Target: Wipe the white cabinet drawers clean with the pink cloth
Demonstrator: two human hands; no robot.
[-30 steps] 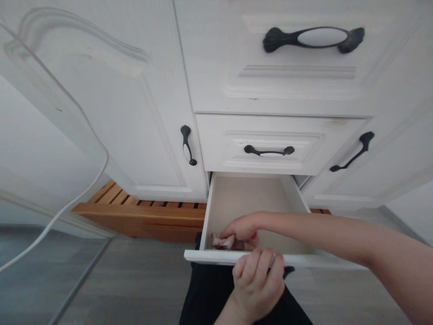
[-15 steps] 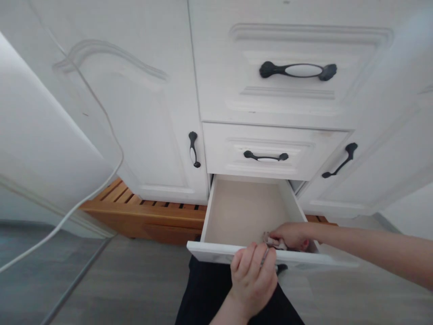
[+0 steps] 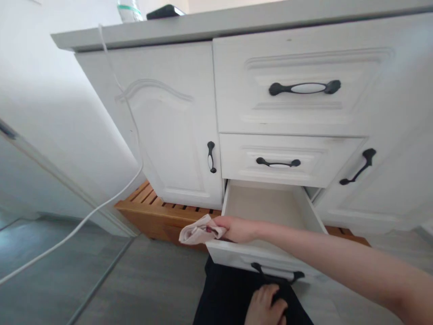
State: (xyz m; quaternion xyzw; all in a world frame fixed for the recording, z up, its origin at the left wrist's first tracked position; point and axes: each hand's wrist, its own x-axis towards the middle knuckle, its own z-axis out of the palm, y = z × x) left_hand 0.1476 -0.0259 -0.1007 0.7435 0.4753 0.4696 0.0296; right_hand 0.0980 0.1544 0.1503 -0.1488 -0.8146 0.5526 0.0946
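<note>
My right hand (image 3: 239,229) reaches across the open bottom drawer (image 3: 233,255) and is closed around a crumpled pale pink cloth (image 3: 199,231). The cloth sticks out past the drawer's left front corner. Below the drawer's black handle (image 3: 277,273), my left hand (image 3: 266,307) rests over the dark trousers, holding nothing, its fingers loosely bent and apart. Part of that hand is cut off by the bottom edge. The forearm hides part of the drawer's inside.
White cabinet doors and drawers with black handles surround the open drawer. A slatted wooden bench (image 3: 165,216) sits beneath the cabinet. A white cable (image 3: 101,205) hangs from the countertop (image 3: 152,34), which holds a dark object (image 3: 165,12) and a clear container (image 3: 129,11).
My right hand has lifted the cloth from the drawer and moved it left. My left hand has let go of the drawer front and dropped lower. The view has tilted up.
</note>
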